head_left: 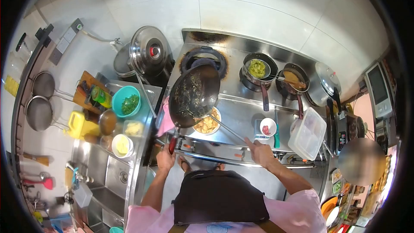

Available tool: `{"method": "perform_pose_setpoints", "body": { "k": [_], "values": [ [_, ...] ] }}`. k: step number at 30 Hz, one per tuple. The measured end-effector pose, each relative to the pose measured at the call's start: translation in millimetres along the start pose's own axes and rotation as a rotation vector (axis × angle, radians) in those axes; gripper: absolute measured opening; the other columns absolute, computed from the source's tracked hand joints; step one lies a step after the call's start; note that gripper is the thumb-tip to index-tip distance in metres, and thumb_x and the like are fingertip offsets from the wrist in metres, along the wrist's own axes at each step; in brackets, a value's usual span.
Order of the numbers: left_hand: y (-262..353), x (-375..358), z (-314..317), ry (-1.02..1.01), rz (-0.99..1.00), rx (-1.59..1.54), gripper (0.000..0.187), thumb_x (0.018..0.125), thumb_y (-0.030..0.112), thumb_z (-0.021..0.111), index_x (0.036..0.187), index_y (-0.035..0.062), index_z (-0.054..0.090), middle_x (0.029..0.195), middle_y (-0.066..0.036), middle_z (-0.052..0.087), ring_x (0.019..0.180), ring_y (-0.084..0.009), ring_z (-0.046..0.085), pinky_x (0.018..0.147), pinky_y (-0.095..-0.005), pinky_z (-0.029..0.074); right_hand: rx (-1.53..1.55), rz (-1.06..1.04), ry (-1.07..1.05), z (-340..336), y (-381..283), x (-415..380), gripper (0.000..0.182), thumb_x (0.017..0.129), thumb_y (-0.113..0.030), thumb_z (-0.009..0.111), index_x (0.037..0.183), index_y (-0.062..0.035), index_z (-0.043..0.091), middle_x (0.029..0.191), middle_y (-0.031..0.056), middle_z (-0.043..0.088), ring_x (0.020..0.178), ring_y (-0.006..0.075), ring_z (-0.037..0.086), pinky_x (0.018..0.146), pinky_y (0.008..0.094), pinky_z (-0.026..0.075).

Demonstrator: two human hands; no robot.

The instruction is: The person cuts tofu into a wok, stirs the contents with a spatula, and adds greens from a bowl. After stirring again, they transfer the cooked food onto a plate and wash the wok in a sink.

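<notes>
My left hand [165, 157] grips the red-ended handle of a dark wok [194, 96], which is tilted steeply toward me over a plate of pale food [208, 125]. My right hand [260, 152] holds the long metal handle of a ladle [224, 127] whose end reaches into the wok's lower edge, just above the plate. Both stand at the front of a steel stove [241, 108]. A burner ring [202, 58] behind the wok is bare.
Two pans [258, 70] with food sit on the right burners. A small white bowl [268, 127] and a clear plastic container [307, 133] stand right of the plate. Left are a teal bowl of greens [127, 101], other small bowls, a big lidded pot [151, 54] and a sink [110, 177].
</notes>
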State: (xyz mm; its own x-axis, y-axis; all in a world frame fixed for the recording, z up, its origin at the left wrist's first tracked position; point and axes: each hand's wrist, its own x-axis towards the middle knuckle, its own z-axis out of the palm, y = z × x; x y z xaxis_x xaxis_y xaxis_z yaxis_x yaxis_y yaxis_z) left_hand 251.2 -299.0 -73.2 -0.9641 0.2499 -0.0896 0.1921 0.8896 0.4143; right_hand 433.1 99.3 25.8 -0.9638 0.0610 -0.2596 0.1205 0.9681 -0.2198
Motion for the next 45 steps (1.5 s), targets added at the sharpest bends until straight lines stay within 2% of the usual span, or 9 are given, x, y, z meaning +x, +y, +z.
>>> {"method": "perform_pose_setpoints", "body": {
  "k": [20,26,30,33,35,36,39,42,45],
  "values": [
    [12.6,-15.7,-35.3,0.086,-0.049,0.065,0.028,0.083,0.02,0.068,0.106,0.0097,0.057,0.081,-0.024,0.068,0.078,-0.0452,0.066,0.071,-0.0548,0.052,0.202,-0.048,0.227,26.7,2.4,-3.1,0.045,0.096,-0.021,0.053,0.139,-0.0116,0.049,0.085,0.0175,0.066,0.074,0.0385,0.066,0.068,0.0495,0.054],
    [2.3,-28.2,-49.1,0.104,-0.137,-0.032,0.025,0.083,0.021,0.067,0.103,0.0082,0.059,0.081,-0.025,0.067,0.079,-0.0463,0.065,0.071,-0.0545,0.05,0.579,0.122,0.092,8.4,-19.1,-29.9,0.038,0.099,-0.028,0.051,0.13,-0.007,0.058,0.078,0.0219,0.066,0.077,0.0394,0.067,0.069,0.0502,0.05],
    [-21.8,-39.2,-55.9,0.153,-0.141,-0.234,0.021,0.082,0.017,0.066,0.097,0.0041,0.06,0.076,-0.025,0.064,0.071,-0.0455,0.064,0.069,-0.05,0.05,0.673,0.217,0.049,46.4,-40.3,-37.4,0.036,0.099,-0.03,0.051,0.124,-0.0051,0.059,0.077,0.023,0.065,0.075,0.0415,0.066,0.07,0.0498,0.049],
    [-45.6,-48.6,-65.6,0.15,-0.098,-0.353,0.019,0.082,0.014,0.066,0.095,0.0012,0.061,0.065,-0.018,0.06,0.054,-0.0346,0.06,0.057,-0.043,0.049,0.697,0.356,0.168,86.7,-72.5,-49.6,0.031,0.099,-0.027,0.053,0.117,-0.0039,0.06,0.074,0.0229,0.064,0.074,0.0428,0.066,0.07,0.0502,0.048],
    [-54.6,-56.8,-80.9,0.059,-0.196,-0.563,0.018,0.082,0.013,0.067,0.093,0.0016,0.059,0.062,-0.012,0.058,0.05,-0.0256,0.058,0.051,-0.0394,0.047,0.728,0.385,0.241,93.8,-98.8,-57.5,0.026,0.098,-0.024,0.055,0.114,-0.0033,0.059,0.074,0.0231,0.064,0.075,0.0439,0.065,0.069,0.0502,0.048],
    [-60.9,-63.4,-89.0,0.009,-0.25,-0.666,0.019,0.081,0.013,0.068,0.092,0.0018,0.058,0.06,-0.009,0.057,0.047,-0.0211,0.057,0.048,-0.0376,0.046,0.69,0.374,0.262,95.7,-109.0,-62.6,0.025,0.098,-0.021,0.054,0.114,-0.0024,0.057,0.073,0.0169,0.06,0.068,0.0311,0.062,0.066,0.0425,0.049],
    [-86.0,-78.8,-105.6,-0.06,-0.263,-0.868,0.013,0.084,0.01,0.067,0.09,0.0032,0.057,0.06,-0.004,0.055,0.043,-0.0113,0.052,0.04,-0.0306,0.041,0.658,0.381,0.32,87.9,-142.9,-68.2,0.026,0.098,-0.019,0.054,0.119,-0.0036,0.057,0.074,0.0175,0.06,0.071,0.0279,0.064,0.069,0.0405,0.049],
    [-113.2,-91.0,-116.0,-0.105,-0.248,-0.95,0.012,0.087,0.007,0.066,0.092,0.0039,0.055,0.058,-0.001,0.052,0.04,-0.0101,0.049,0.037,-0.0282,0.037,0.705,0.503,0.423,65.5,-192.0,-69.9,0.032,0.098,-0.019,0.054,0.127,-0.0059,0.055,0.08,0.0238,0.064,0.076,0.0423,0.066,0.07,0.0459,0.051],
    [-130.5,-106.4,-131.1,-0.132,-0.252,-0.999,0.013,0.088,0.006,0.066,0.091,0.0047,0.053,0.058,0.0,0.05,0.04,-0.009,0.047,0.036,-0.0275,0.035,0.718,0.51,0.595,64.7,-227.3,-63.3,0.038,0.099,-0.018,0.052,0.136,-0.0096,0.052,0.082,0.0246,0.064,0.076,0.0424,0.066,0.071,0.0457,0.051]
  ]
}}
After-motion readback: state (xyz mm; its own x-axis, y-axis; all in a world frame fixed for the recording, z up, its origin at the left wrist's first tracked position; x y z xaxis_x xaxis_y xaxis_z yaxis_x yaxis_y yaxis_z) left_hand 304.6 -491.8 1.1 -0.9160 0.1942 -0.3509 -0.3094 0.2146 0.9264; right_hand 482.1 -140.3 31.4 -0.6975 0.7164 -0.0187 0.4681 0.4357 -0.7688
